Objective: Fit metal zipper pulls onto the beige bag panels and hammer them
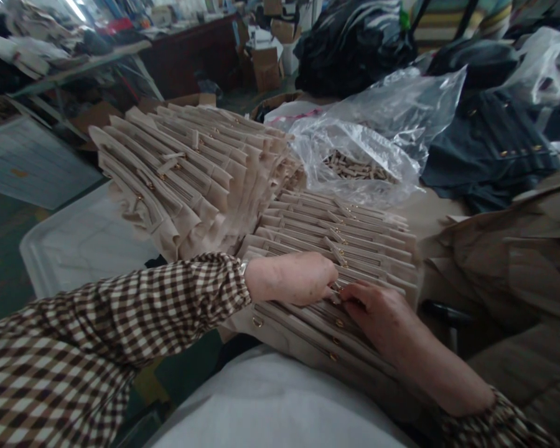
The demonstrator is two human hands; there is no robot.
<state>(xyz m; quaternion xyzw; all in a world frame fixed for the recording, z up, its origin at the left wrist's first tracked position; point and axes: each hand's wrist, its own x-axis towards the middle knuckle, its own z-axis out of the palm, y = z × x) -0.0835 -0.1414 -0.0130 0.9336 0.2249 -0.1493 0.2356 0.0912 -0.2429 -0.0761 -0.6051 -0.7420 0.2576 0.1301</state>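
So I'm looking down over someone's arms here - both gingham sleeves are reaching into a long fanned-out stack of beige fabric pieces (336, 249), and it's lying right across their lap on a white cloth (270, 398). The left hand (292, 278) is curling in with its fingers together, and they're pinching at a small beige fabric tab (336, 291) on the layered edge. The right hand (378, 317) is lying across the stack just beside it, fingertips (348, 291) closing in on that same spot, though I can't tell if they're actually clamped on anything. Small gold buckles (338, 323) are showing along the pieces near the hands. Just past the stack, a second fanned pile of beige pieces (191, 174) is sitting higher up, and a clear plastic bag (354, 143) full of little beige tabs is lying between the piles and a dark garment with gold buttons (490, 149). A folded tan coat (508, 261) is taking up the right side, with some black-handled tool (443, 311) poking out by it - too hidden to say what. Off left, a white plastic tray (79, 242) is sitting low, while cardboard boxes (266, 68) and black bags (350, 43) are piling up in the background.
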